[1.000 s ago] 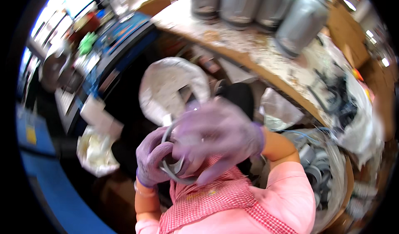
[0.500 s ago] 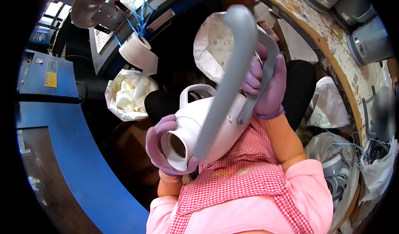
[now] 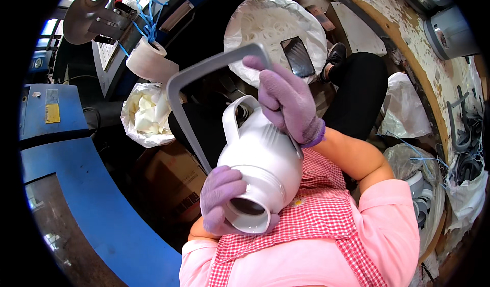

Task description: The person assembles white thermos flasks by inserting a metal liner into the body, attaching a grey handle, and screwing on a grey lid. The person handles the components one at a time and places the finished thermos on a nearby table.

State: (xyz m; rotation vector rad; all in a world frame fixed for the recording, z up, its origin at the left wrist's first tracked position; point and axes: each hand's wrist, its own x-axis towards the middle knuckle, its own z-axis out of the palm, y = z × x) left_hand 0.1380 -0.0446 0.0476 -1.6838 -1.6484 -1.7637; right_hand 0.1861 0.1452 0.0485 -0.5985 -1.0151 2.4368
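Observation:
A white plastic jug body (image 3: pixel 270 157) lies tilted in my lap, its round mouth toward me and its small loop handle (image 3: pixel 230 121) on the far left side. My left hand (image 3: pixel 219 197), in a purple glove, is closed around the jug's neck. A grey U-shaped carrying handle (image 3: pixel 175 95) spans the jug; one arm reaches down past its left side, while the other is mostly hidden behind my right hand. My right hand (image 3: pixel 292 103), also gloved, grips the grey handle near its upper right corner, with the index finger along the bar.
Beyond my knees a white sack (image 3: pixel 245 29) holds pale rings, with a phone (image 3: pixel 297 56) on top. A bag of white pieces (image 3: pixel 148 116) and a paper roll (image 3: pixel 148 60) are at left, near a blue machine (image 3: pixel 102 195). Grey jugs (image 3: pixel 449 34) stand on the right-hand bench (image 3: pixel 403 37).
The grey handle has swung left across the jug, and my right hand has turned over and moved left with it. The jug's mouth has moved down and right, with my left hand still around it.

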